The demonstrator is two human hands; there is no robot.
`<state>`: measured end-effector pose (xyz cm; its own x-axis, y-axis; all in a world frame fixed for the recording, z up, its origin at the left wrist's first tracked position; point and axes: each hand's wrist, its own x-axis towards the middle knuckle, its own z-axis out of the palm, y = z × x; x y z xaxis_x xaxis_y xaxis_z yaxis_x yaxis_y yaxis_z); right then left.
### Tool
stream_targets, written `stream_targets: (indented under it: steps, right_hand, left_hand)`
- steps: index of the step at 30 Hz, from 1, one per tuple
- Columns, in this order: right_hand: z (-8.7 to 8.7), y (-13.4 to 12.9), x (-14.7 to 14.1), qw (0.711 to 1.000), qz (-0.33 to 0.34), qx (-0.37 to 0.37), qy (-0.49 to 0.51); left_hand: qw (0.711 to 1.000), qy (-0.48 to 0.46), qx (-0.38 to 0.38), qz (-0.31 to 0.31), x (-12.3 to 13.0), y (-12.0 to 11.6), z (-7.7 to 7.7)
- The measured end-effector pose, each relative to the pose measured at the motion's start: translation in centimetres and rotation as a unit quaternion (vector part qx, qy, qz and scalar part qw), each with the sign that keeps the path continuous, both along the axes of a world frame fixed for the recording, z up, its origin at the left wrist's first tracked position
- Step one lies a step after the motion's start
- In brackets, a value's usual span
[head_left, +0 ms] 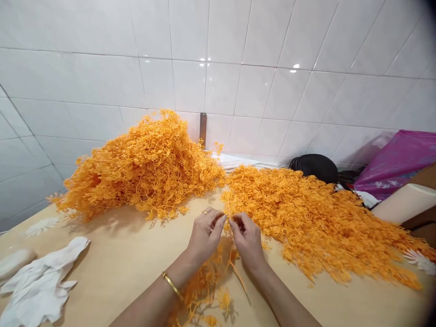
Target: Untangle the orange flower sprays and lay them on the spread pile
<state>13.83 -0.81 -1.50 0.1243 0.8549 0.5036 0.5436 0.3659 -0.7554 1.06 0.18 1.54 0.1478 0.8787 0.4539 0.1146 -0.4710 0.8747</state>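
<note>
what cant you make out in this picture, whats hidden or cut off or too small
- Head view: exactly what lies in the grip of the left hand and right hand; their own fingers cover it.
- Head view: the near end of the loose orange sprigs; cut off by the bottom edge.
- Head view: the base of the black rounded item; the right orange pile hides it.
- Head view: the rest of the purple plastic; cut off by the right edge.

Orange sprig [222, 256] btwn fingers [217, 232]; lg piles [143, 168] L/R.
</note>
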Motion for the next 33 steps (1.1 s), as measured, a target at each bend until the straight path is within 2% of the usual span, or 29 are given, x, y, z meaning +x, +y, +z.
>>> stream_targets:
  steps: [2, 4, 6, 8, 11, 13, 15, 17, 20, 23, 27, 30, 33]
  right_hand:
    - [0.2, -0.3, -0.4, 0.991, -0.015, 0.061, -0.118]
    - [0.3, -0.5, -0.9, 0.972, -0.011, 0.112, -0.208]
    - [0.3, -0.7, -1.4, 0.957, 0.012, 0.137, -0.257]
    - [0.4, -0.8, -1.7, 0.954, 0.059, 0.138, -0.258]
    - [0.6, -0.9, -1.7, 0.971, 0.114, 0.128, -0.166]
    - [0.7, -0.8, -1.1, 0.987, 0.092, 0.118, -0.062]
    - [0.7, -0.5, -0.3, 0.994, 0.039, 0.088, 0.043]
    - [0.6, -0.1, 0.5, 0.990, 0.011, 0.032, 0.139]
    - [0.4, 0.2, 0.9, 0.963, 0.047, -0.070, 0.257]
    - [0.3, 0.1, 0.3, 0.944, 0.122, -0.134, 0.275]
    - [-0.1, 0.0, -0.7, 0.931, 0.187, -0.166, 0.265]
    - [-0.6, 0.2, -0.7, 0.935, 0.168, -0.146, 0.278]
    - [-0.8, 0.3, -0.3, 0.967, 0.101, -0.101, 0.213]
  left_hand:
    - [0.996, -0.038, -0.075, -0.035, 0.5, 0.3, -0.5]
    - [0.980, -0.105, -0.157, -0.068, 0.7, 0.8, -0.9]
    - [0.955, -0.176, -0.226, -0.083, 0.4, 1.3, -1.4]
    - [0.925, -0.237, -0.286, -0.078, 0.0, 1.9, -1.8]
    - [0.878, -0.310, -0.356, -0.083, -0.7, 2.6, -2.2]
    - [0.849, -0.355, -0.379, -0.097, -0.9, 2.9, -2.2]
    - [0.829, -0.386, -0.388, -0.116, -1.0, 3.0, -2.1]
    - [0.823, -0.393, -0.386, -0.138, -1.0, 2.9, -1.9]
    - [0.827, -0.391, -0.371, -0.161, -0.8, 2.8, -1.9]
    - [0.829, -0.385, -0.370, -0.163, -0.7, 2.7, -2.1]
    - [0.815, -0.401, -0.385, -0.167, -0.6, 2.6, -2.4]
    - [0.814, -0.395, -0.389, -0.172, -0.4, 2.4, -2.5]
    - [0.817, -0.374, -0.399, -0.182, -0.2, 2.1, -2.6]
